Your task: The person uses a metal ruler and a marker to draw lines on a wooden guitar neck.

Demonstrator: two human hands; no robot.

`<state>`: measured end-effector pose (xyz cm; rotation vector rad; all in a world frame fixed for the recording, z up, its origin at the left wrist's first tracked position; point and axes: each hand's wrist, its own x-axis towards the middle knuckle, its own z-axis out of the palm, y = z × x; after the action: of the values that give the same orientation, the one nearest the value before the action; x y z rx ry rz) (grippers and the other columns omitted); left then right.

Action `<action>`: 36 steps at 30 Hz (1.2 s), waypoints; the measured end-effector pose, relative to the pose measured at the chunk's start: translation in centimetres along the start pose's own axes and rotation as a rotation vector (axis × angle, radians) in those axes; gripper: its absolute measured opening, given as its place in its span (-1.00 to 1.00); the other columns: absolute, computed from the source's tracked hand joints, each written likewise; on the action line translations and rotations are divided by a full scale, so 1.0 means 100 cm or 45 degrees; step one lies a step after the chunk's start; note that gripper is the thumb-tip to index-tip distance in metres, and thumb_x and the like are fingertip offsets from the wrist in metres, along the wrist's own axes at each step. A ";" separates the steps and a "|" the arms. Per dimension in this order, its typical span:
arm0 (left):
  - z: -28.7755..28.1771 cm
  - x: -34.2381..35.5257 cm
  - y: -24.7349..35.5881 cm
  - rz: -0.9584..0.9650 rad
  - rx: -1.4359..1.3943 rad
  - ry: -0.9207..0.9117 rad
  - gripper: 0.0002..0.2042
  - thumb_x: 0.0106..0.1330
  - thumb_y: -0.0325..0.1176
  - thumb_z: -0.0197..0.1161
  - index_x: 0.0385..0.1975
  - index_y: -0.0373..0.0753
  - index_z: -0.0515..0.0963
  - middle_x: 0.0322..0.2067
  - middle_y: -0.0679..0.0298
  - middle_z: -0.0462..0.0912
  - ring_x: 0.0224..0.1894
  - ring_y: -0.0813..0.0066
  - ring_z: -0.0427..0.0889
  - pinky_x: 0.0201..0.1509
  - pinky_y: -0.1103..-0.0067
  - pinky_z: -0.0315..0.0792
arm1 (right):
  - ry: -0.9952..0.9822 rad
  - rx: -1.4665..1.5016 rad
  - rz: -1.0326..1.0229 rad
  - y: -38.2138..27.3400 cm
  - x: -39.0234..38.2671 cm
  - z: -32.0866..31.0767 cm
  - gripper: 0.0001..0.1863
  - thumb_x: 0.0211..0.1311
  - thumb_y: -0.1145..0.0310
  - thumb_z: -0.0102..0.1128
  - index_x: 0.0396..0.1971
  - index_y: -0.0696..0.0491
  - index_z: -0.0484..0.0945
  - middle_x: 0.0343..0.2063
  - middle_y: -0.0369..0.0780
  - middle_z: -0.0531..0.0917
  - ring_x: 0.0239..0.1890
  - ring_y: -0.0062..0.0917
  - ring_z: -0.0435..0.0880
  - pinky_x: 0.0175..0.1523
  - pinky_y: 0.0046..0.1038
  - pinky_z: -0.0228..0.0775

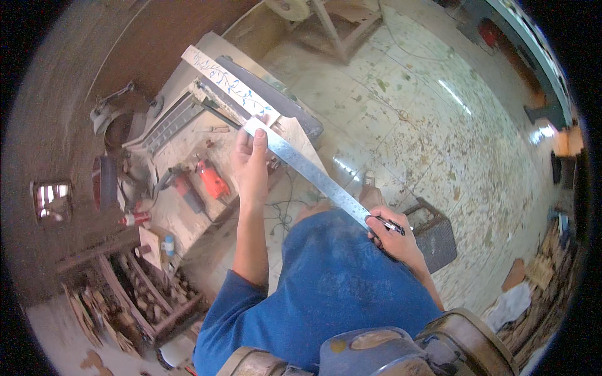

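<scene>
A long flat metal ruler [313, 177] slants across in front of my body, from upper left to lower right. My left hand [251, 156] grips its upper end, thumb lying on the face. At the lower end my right hand [395, 238] pinches the ruler and also holds a dark pen [392, 225] among its fingers. Just past the ruler's upper end, a pale narrow board [222, 78] with a blue vine drawing rests at the workbench [216, 225]. Whether the ruler touches that board I cannot tell.
On the bench lie a red power tool [212, 180] and a darker one [187, 193]. A dark crate-like box [434, 235] stands on the floor to my right. Wood scraps fill a rack [147, 288] at lower left, with more wood [545, 282] along the right side.
</scene>
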<state>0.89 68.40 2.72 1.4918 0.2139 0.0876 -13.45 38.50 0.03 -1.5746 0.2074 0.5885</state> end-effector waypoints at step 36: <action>-0.045 0.060 -0.049 0.950 1.234 -0.553 -0.50 0.28 -0.19 0.51 0.24 -0.11 0.66 0.47 0.16 0.46 0.61 -0.01 0.21 0.62 -0.04 0.04 | 0.494 0.187 -0.002 0.068 -0.013 0.103 -0.76 0.57 0.23 0.23 -0.19 0.11 0.65 -0.56 -0.35 0.61 -0.61 -0.75 0.53 -0.53 -0.61 0.33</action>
<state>5.48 73.51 -3.00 2.4386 -0.7702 0.2790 -20.21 47.53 -5.15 -1.5334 0.5294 0.2544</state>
